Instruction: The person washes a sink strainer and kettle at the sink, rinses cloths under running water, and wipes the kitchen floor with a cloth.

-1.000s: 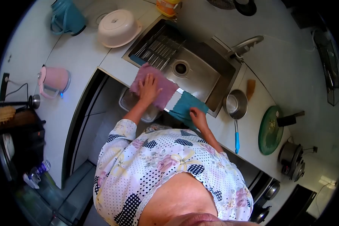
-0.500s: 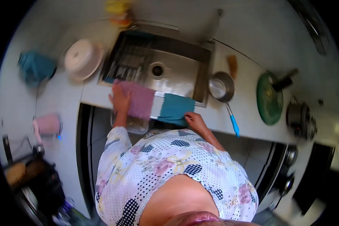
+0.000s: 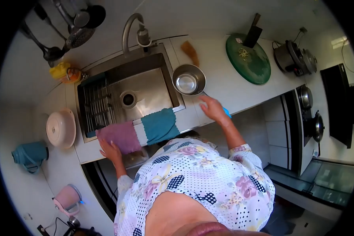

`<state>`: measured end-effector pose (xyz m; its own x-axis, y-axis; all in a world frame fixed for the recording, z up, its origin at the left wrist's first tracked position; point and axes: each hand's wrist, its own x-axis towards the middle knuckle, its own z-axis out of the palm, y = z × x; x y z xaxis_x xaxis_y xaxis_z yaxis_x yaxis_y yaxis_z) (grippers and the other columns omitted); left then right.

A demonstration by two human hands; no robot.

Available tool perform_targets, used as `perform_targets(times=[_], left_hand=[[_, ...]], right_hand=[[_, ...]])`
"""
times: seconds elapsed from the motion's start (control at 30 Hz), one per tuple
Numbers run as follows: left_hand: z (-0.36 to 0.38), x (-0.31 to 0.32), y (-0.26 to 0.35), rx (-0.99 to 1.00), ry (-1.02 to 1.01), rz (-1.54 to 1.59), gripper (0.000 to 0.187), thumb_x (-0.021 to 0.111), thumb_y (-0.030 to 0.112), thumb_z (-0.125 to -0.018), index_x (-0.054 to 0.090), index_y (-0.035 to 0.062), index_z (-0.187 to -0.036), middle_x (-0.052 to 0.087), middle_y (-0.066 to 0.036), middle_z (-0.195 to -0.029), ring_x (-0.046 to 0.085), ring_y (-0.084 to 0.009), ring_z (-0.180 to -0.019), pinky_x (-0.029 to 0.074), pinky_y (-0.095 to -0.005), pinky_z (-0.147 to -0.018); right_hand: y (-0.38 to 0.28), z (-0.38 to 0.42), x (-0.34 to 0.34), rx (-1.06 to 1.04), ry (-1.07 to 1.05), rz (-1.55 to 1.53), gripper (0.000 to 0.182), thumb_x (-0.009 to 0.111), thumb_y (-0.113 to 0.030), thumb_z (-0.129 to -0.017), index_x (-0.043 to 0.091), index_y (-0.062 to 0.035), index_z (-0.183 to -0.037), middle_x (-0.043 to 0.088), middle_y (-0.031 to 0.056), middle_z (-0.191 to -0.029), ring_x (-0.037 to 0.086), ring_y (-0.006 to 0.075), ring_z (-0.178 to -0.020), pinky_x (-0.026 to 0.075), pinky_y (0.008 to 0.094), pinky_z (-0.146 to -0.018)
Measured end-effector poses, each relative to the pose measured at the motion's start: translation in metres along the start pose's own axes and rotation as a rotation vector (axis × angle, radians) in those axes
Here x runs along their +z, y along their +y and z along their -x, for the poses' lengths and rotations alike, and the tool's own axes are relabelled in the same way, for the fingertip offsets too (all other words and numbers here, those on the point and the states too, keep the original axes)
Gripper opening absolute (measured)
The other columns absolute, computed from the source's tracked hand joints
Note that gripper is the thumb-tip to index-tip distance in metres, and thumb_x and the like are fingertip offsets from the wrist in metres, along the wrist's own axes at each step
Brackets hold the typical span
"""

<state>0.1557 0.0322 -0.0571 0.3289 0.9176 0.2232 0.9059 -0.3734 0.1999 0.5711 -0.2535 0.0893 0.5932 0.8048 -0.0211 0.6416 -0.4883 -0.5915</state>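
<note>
My left hand (image 3: 111, 151) rests at the edge of a pink cloth (image 3: 122, 137) draped over the sink's front rim, its fingers spread. Beside it, a teal cloth (image 3: 160, 125) hangs over the same rim. My right hand (image 3: 214, 108) is over the handle of a steel saucepan (image 3: 189, 80), fingers apart, covering part of that handle. The handle's blue grip (image 3: 227, 112) shows past the hand. The saucepan stands on the counter right of the sink.
The steel sink (image 3: 153, 88) has a rack (image 3: 96, 102) on its left and a faucet (image 3: 131, 33) behind. A green cutting board (image 3: 251, 67) with chopped bits and a cleaver (image 3: 252, 36) lies right. A pink basin (image 3: 61, 128) and blue thermos (image 3: 30, 156) stand left.
My right hand has left the teal cloth and moved right to the saucepan's handle. The view has turned toward the right. My left hand stays at the pink cloth.
</note>
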Motion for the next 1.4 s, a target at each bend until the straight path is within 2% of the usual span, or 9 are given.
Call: perform_targets(times=[0.17,0.27,0.37,0.5,0.6,0.83,1.13,1.27,1.4], left_hand=[[0.054,-0.026,0.030,-0.002,0.079,0.139,0.043,0.053,0.018,-0.084,0.045,0.0018,-0.123,0.045,-0.018,-0.127,0.039,-0.0325,-0.120,0.024,-0.0498,-0.100],[0.085,-0.017,0.048,-0.062,0.073,0.302,0.036,0.056,0.011,-0.080,0.051,-0.0002,-0.114,0.053,-0.020,-0.114,0.049,-0.0359,-0.106,0.035,-0.0434,-0.093],[0.112,0.002,0.074,-0.175,-0.029,0.428,0.030,0.057,0.007,-0.078,0.055,-0.0010,-0.106,0.057,-0.020,-0.104,0.054,-0.0368,-0.095,0.041,-0.0404,-0.085],[0.132,0.009,0.136,-0.256,-0.227,0.534,0.024,0.056,0.005,-0.077,0.058,-0.0004,-0.101,0.059,-0.019,-0.098,0.056,-0.0355,-0.091,0.043,-0.0399,-0.083],[0.152,0.033,0.163,-0.066,-0.074,0.613,0.022,0.054,0.003,-0.077,0.059,-0.0009,-0.097,0.060,-0.018,-0.095,0.057,-0.0346,-0.088,0.045,-0.0379,-0.081],[0.186,-0.017,0.226,-0.058,0.076,0.116,0.035,0.055,0.005,-0.076,0.054,0.0050,-0.111,0.049,-0.013,-0.125,0.041,-0.0300,-0.121,0.023,-0.0521,-0.100],[0.230,-0.003,0.193,-0.375,-0.026,0.292,0.033,0.055,0.003,-0.073,0.058,0.0062,-0.105,0.056,-0.012,-0.115,0.049,-0.0285,-0.112,0.032,-0.0418,-0.097],[0.262,0.002,0.184,-0.446,-0.077,0.320,0.028,0.054,0.002,-0.073,0.060,0.0050,-0.100,0.060,-0.014,-0.107,0.053,-0.0302,-0.105,0.039,-0.0377,-0.091],[0.318,0.013,0.165,-0.648,-0.170,0.360,0.026,0.057,0.006,-0.074,0.061,0.0042,-0.099,0.063,-0.016,-0.097,0.059,-0.0322,-0.092,0.045,-0.0365,-0.082]], right_hand=[[0.081,0.002,-0.024,0.283,-0.141,0.062,0.033,0.062,-0.021,-0.079,0.055,-0.0023,-0.105,0.061,0.0181,-0.091,0.062,0.0311,-0.081,0.050,0.0372,-0.071],[0.099,-0.001,-0.023,0.728,-0.550,-0.797,0.025,0.061,-0.023,-0.082,0.053,-0.0040,-0.095,0.058,0.0099,-0.075,0.059,0.0189,-0.062,0.048,0.0295,-0.052],[0.107,0.002,-0.007,0.566,-0.517,-0.975,0.018,0.059,-0.020,-0.084,0.051,-0.0052,-0.090,0.052,0.0017,-0.067,0.046,0.0078,-0.050,0.040,0.0221,-0.042],[0.107,0.000,-0.029,0.538,-0.466,-1.064,0.018,0.057,-0.015,-0.083,0.052,-0.0045,-0.097,0.052,0.0016,-0.066,0.046,0.0077,-0.048,0.041,0.0227,-0.042],[0.111,-0.011,-0.070,0.479,-0.435,-1.131,0.022,0.057,-0.014,-0.083,0.050,-0.0046,-0.102,0.051,0.0017,-0.065,0.045,0.0076,-0.047,0.040,0.0227,-0.041],[0.169,-0.086,-0.131,0.425,-0.222,-0.946,0.014,0.056,-0.013,-0.082,0.051,-0.0053,-0.093,0.052,0.0031,-0.065,0.047,0.0092,-0.047,0.041,0.0233,-0.041],[0.260,-0.161,-0.109,0.603,-0.169,-1.039,0.014,0.057,-0.014,-0.082,0.051,-0.0046,-0.091,0.053,0.0040,-0.067,0.048,0.0098,-0.050,0.041,0.0248,-0.042],[0.270,-0.164,-0.108,0.652,-0.209,-1.384,0.024,0.056,-0.025,-0.086,0.050,-0.0056,-0.097,0.055,0.0062,-0.075,0.051,0.0114,-0.057,0.045,0.0249,-0.049],[0.274,-0.145,-0.089,0.550,-0.162,-1.837,0.043,0.044,-0.038,-0.091,0.049,-0.0010,-0.112,0.057,0.0151,-0.102,0.059,0.0253,-0.079,0.053,0.0312,-0.063]])
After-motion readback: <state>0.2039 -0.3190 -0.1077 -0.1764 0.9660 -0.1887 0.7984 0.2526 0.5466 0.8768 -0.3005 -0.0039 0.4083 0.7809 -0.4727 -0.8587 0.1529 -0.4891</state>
